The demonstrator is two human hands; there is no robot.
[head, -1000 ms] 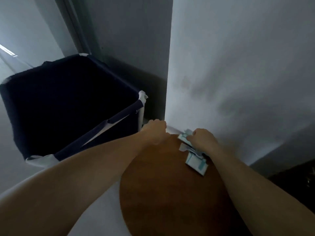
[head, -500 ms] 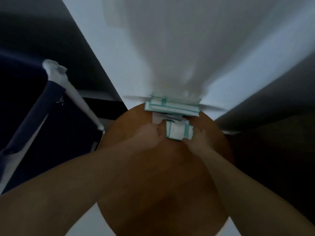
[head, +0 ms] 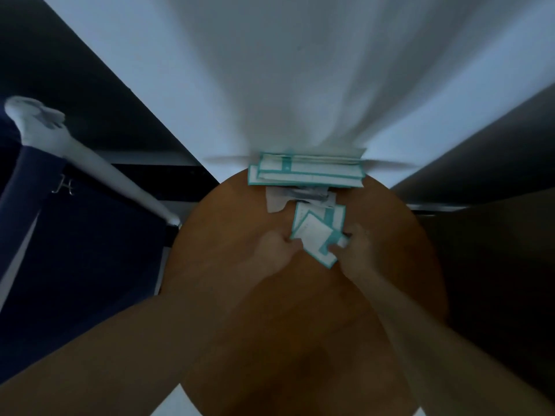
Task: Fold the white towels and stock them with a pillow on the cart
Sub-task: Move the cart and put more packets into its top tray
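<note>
No white towels and no pillow appear in the head view, so folding and stocking cannot be judged as begun from what shows; the whole task seems left to do. Item in hand instead: a small stack of white paper cards with teal borders (head: 315, 234), pinched at its left edge by the left hand (head: 277, 247) and at its right edge by the right hand (head: 354, 246), fingers of both curled onto the cards. Just beyond the hands, a torn white paper scrap (head: 277, 201) and some greyish slips, too blurred to identify. Farther beyond, a longer pile of teal-edged white booklets (head: 306, 172), lying flat at the far rim against the wall. Surface: a round brown wooden tabletop (head: 234, 265), under both hands and forearms, dimly lit. Behind the booklets, a pale wall corner (head: 270, 70) rising away, with dark panels on either side. Left of the left hand, well apart: a navy fabric laundry cart (head: 75, 250) with a white tubular frame rail (head: 99, 166) running diagonally toward the table edge; a small metal hook shows on its cloth. Cart interior is not visible, so its contents cannot be told.
</note>
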